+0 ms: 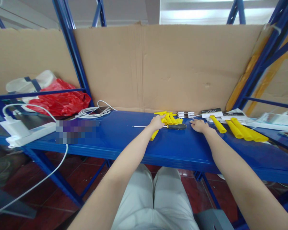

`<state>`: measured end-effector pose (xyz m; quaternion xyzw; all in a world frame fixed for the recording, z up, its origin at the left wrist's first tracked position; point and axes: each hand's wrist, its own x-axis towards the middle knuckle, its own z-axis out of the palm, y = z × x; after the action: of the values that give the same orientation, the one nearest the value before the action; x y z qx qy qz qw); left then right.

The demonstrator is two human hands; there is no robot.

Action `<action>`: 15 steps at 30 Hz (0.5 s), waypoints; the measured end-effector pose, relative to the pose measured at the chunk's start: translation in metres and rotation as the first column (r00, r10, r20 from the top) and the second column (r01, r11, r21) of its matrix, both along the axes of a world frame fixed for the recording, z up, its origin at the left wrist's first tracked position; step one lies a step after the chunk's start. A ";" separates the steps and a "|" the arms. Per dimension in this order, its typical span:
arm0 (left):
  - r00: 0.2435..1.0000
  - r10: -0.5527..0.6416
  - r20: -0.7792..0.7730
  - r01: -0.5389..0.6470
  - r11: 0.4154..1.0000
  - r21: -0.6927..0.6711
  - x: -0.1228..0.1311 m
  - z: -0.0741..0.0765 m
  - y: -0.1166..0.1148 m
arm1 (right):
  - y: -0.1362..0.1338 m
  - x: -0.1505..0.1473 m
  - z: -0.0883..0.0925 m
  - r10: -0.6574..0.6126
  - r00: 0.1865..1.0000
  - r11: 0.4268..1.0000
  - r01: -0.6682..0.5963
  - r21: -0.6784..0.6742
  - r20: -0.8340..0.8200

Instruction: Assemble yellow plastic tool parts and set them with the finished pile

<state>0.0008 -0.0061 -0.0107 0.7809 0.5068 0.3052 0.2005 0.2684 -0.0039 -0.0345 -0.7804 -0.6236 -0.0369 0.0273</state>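
My left hand (157, 122) is closed around a yellow tube-shaped handle (153, 135), whose lower end sticks out below the palm. Just right of it lie several yellow pieces (172, 119) in a cluster. A screwdriver (177, 126) with a dark grip rests flat in front of them, its shaft pointing left. My right hand (198, 126) is low over the blue shelf, fingers drawn together at a tiny metallic item that I cannot make out. Behind it sits a row of small white-and-black pieces (185, 114). More yellow handles (242, 131) lie to its right.
Black-and-white packets (212, 112) lie at the back right. On the left are a coiled white cable (93, 111), a red plastic bag (59, 100) and a white power strip (35, 134). Cardboard (144, 67) walls the back of the blue shelf (120, 134); blue posts stand either side.
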 end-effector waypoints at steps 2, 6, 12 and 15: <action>1.000 0.003 0.003 -0.003 1.000 -0.004 0.000 0.000 0.000 | -0.001 0.000 0.002 0.005 1.000 1.000 -0.005 -0.015 -0.007; 1.000 0.001 0.000 -0.001 1.000 -0.006 0.000 0.000 0.000 | -0.003 0.001 0.006 0.014 0.999 0.999 -0.015 -0.038 -0.039; 1.000 0.004 -0.030 -0.004 1.000 -0.007 -0.001 0.000 0.000 | -0.008 0.000 0.013 -0.012 1.000 1.000 0.012 -0.021 -0.026; 0.998 0.001 -0.070 -0.001 1.000 0.000 0.000 0.001 -0.001 | -0.011 -0.004 0.016 -0.001 1.000 1.000 0.001 -0.018 0.004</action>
<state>0.0004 -0.0073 -0.0101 0.7909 0.5140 0.2776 0.1824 0.2645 -0.0148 -0.0190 -0.7808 -0.6236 -0.0327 0.0191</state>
